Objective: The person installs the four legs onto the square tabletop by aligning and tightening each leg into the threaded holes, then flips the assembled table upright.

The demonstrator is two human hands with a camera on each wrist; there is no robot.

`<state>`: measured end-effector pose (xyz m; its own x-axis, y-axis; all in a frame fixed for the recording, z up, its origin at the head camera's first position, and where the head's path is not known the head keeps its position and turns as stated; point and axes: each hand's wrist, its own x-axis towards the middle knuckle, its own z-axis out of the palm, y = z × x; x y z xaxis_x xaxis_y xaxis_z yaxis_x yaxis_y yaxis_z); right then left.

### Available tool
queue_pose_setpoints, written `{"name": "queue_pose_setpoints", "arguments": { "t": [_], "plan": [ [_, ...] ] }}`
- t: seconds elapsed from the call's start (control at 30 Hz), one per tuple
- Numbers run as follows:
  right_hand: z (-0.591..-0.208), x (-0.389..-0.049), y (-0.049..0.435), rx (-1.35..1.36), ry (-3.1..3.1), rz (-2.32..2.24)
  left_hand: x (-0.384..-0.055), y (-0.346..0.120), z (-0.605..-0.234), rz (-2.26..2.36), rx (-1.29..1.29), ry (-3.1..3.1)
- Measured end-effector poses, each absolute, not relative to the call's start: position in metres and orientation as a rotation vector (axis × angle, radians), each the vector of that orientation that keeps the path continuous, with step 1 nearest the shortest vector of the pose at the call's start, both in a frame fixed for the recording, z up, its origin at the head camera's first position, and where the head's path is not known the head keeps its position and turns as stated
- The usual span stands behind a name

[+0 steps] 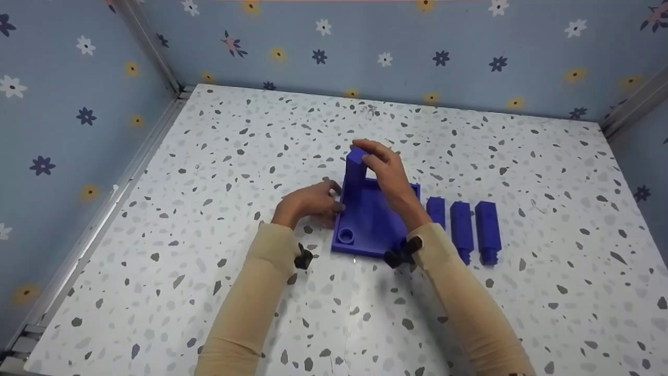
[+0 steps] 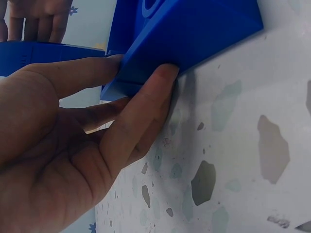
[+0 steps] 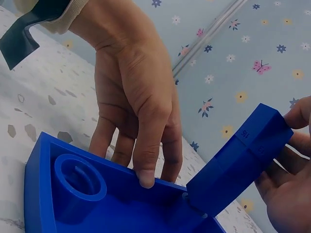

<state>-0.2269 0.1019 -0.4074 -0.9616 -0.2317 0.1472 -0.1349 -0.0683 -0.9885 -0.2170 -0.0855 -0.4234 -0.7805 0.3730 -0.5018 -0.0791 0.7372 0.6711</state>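
A: What does each hand hold?

B: The right hand (image 1: 389, 171) grasps the upper end of a blue post (image 1: 354, 180), which stands in the far left corner of the tray (image 1: 374, 219). The left hand (image 1: 312, 201) pinches the tray's left wall, thumb inside.

A: What might fail there?

B: Whether the post's foot is fully seated cannot be told. A sideways push so high up could tilt it; a twist could swing the tray if the left pinch slackens.

A: And farther out?

B: An open ring (image 1: 346, 242) occupies the near left corner. Three loose posts (image 1: 461, 227) lie to the right; a swinging tray could knock the closest.
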Motion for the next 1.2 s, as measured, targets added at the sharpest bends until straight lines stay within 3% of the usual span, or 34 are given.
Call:
{"name": "queue_pose_setpoints", "arguments": {
  "t": [1.2],
  "plan": [
    [-0.4141,-0.2215,0.0981,-0.359,2.268,-2.188,-0.2167,-0.0849,-0.4233,0.949,0.219,2.286]
  ]
}}
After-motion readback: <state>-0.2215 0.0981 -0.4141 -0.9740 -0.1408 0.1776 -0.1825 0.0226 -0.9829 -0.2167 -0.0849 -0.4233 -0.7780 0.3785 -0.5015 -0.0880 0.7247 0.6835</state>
